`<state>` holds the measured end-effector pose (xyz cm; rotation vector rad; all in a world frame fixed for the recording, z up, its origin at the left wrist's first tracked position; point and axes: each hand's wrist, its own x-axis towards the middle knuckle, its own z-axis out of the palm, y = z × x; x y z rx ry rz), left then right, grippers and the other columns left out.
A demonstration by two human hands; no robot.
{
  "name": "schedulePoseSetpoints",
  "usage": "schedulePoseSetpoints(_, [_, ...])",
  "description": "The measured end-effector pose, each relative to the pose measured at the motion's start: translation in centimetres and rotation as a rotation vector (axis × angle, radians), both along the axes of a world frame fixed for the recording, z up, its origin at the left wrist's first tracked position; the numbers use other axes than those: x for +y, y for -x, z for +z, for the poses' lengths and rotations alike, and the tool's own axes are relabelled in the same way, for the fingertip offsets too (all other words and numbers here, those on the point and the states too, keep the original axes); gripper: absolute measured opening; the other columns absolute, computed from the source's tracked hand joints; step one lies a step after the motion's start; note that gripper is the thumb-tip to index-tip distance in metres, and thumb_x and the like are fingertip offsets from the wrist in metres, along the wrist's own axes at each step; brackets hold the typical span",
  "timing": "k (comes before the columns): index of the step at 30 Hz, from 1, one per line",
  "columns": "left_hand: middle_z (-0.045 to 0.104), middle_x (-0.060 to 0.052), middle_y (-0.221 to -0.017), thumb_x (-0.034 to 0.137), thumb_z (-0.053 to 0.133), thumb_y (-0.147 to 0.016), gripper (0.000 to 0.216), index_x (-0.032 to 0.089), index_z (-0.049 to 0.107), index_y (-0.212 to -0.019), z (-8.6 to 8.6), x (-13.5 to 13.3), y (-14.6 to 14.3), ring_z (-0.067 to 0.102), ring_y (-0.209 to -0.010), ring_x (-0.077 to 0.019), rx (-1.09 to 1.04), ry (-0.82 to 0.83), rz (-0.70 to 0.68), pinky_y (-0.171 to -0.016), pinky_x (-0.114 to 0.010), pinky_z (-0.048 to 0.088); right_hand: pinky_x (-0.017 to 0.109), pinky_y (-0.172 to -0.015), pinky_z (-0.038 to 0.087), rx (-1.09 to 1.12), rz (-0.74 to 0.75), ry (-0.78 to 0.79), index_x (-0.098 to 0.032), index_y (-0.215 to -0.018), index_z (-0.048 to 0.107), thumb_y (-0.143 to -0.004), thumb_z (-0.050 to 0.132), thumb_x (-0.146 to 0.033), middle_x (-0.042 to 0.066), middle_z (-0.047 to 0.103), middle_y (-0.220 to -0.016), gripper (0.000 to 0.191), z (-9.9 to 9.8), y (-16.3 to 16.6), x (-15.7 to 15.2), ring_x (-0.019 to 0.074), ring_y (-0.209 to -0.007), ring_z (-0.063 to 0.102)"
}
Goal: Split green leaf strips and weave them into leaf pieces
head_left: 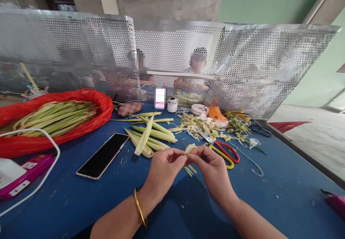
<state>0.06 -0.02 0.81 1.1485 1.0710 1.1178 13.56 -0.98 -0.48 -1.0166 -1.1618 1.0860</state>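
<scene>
Both my hands meet above the blue table (283, 181), pinching one small pale yellow leaf strip (190, 148) between their fingertips. My left hand (164, 170), with a gold bangle (140, 208) on its wrist, grips the strip's left end. My right hand (211, 170) grips its right end. Short ends of the strip (190, 169) hang below the fingers. A few cut green-yellow leaf pieces (151, 135) lie just beyond my hands. Red and yellow handled scissors (222, 149) rest on the table right of the strip.
A red plastic bag (88, 97) of long green leaf strips sits at the left. A black phone (104, 155) lies near my left hand. Leaf scraps (194, 124), tape rolls (199, 109), a white jar (172, 104) and glasses (260, 129) lie by a perforated metal screen (242, 59), with people behind it.
</scene>
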Motion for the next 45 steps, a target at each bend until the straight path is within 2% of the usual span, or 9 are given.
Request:
schedulePoseSetpoints(5, [0.07, -0.005, -0.068, 0.029, 0.068, -0.068, 0.015, 0.014, 0.069, -0.07, 0.34, -0.09, 0.03, 0.063, -0.064, -0.0142, -0.128, 0.19, 0.013, -0.07, -0.026, 0.052, 0.027, -0.065, 0.045, -0.184, -0.082, -0.095, -0.019, -0.075, 0.064, -0.071, 0.074, -0.028, -0.001, 0.062, -0.07, 0.013, -0.61, -0.13, 0.02, 0.0147, -0.067, 0.056])
schedulePoseSetpoints(12, [0.067, -0.001, -0.067, 0.025, 0.07, -0.064, 0.011, 0.015, 0.067, -0.066, 0.4, -0.32, -0.02, 0.063, -0.066, -0.0139, -0.184, 0.208, 0.036, -0.072, -0.026, 0.052, 0.03, -0.071, 0.045, -0.276, -0.12, -0.226, -0.021, -0.07, 0.066, -0.076, 0.07, -0.025, 0.001, 0.062, -0.075, 0.008, -0.89, -0.21, -0.01, 0.0173, -0.075, 0.057])
schedulePoseSetpoints(19, [0.067, 0.0, -0.066, 0.022, 0.07, -0.064, 0.007, 0.016, 0.066, -0.065, 0.31, -0.27, -0.19, 0.062, -0.068, -0.0135, -0.149, 0.106, 0.049, -0.072, -0.025, 0.052, 0.029, -0.072, 0.045, -0.203, -0.106, -0.093, -0.021, -0.067, 0.065, -0.074, 0.072, -0.027, 0.0, 0.065, -0.071, 0.011, -0.66, -0.09, -0.21, 0.0164, -0.074, 0.058])
schedulePoseSetpoints(25, [0.066, 0.0, -0.064, 0.021, 0.068, -0.064, 0.006, 0.016, 0.066, -0.064, 0.19, -0.13, -0.37, 0.062, -0.067, -0.0132, -0.123, 0.062, 0.04, -0.073, -0.025, 0.052, 0.027, -0.063, 0.045, -0.057, -0.127, 0.017, -0.02, -0.067, 0.061, -0.07, 0.074, -0.029, -0.002, 0.063, -0.064, 0.016, -0.77, 0.15, -0.22, 0.0142, -0.064, 0.058])
schedulePoseSetpoints(29, [0.068, -0.001, -0.067, 0.023, 0.068, -0.064, 0.008, 0.016, 0.067, -0.066, 0.15, -0.22, -0.36, 0.063, -0.071, -0.0149, -0.101, 0.032, 0.008, -0.077, -0.027, 0.051, 0.025, -0.057, 0.042, -0.021, -0.155, 0.025, -0.02, -0.07, 0.058, -0.068, 0.076, -0.03, -0.005, 0.057, -0.061, 0.021, -0.84, 0.12, -0.01, 0.0121, -0.059, 0.053])
schedulePoseSetpoints(34, [0.068, -0.001, -0.067, 0.025, 0.072, -0.063, 0.011, 0.016, 0.068, -0.067, 0.18, -0.39, -0.35, 0.062, -0.069, -0.0152, -0.037, 0.012, 0.014, -0.073, -0.027, 0.05, 0.024, -0.057, 0.041, -0.032, -0.142, -0.023, -0.02, -0.071, 0.057, -0.072, 0.073, -0.029, -0.005, 0.054, -0.063, 0.019, -0.85, 0.01, 0.05, 0.0114, -0.059, 0.05])
schedulePoseSetpoints(39, [0.067, -0.002, -0.065, 0.028, 0.072, -0.064, 0.015, 0.015, 0.067, -0.066, 0.31, -0.33, -0.37, 0.061, -0.065, -0.0134, -0.136, 0.162, 0.075, -0.071, -0.026, 0.051, 0.027, -0.064, 0.046, -0.234, -0.139, -0.138, -0.02, -0.078, 0.062, -0.077, 0.068, -0.027, -0.001, 0.061, -0.071, 0.009, -0.85, -0.04, -0.13, 0.0147, -0.067, 0.055])
schedulePoseSetpoints(45, [0.064, -0.001, -0.062, 0.028, 0.072, -0.062, 0.015, 0.015, 0.063, -0.063, 0.09, -0.2, -0.12, 0.06, -0.064, -0.0139, -0.219, 0.223, 0.026, -0.072, -0.029, 0.052, 0.027, -0.068, 0.046, -0.478, -0.18, -0.268, -0.022, -0.079, 0.063, -0.081, 0.065, -0.024, 0.0, 0.065, -0.076, 0.004, -1.07, -0.25, -0.18, 0.016, -0.072, 0.058])
